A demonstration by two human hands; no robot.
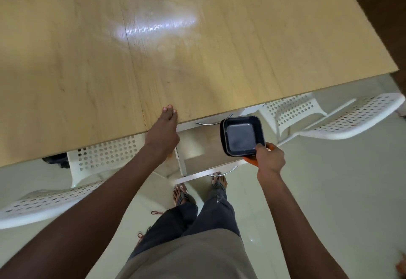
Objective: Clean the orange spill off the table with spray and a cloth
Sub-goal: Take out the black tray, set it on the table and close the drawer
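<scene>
The light wooden table point(87, 59) fills the upper half of the view, with a shiny wet-looking patch point(158, 26) near its far middle. No orange spill shows on it. My left hand point(163, 128) rests at the table's near edge, fingers straight and fingertips on the top. My right hand point(269, 156) grips a black square tray point(241, 136) by its near corner, together with an orange cloth point(252, 161) that peeks out under the fingers. The tray hangs in the air just off the table's edge. No spray bottle is in view.
An open white drawer point(208, 169) with curved metal handles juts out below the table edge between my hands. White perforated chairs stand at the left point(44, 202) and right point(351, 120). My feet point(200, 188) are on a pale tiled floor.
</scene>
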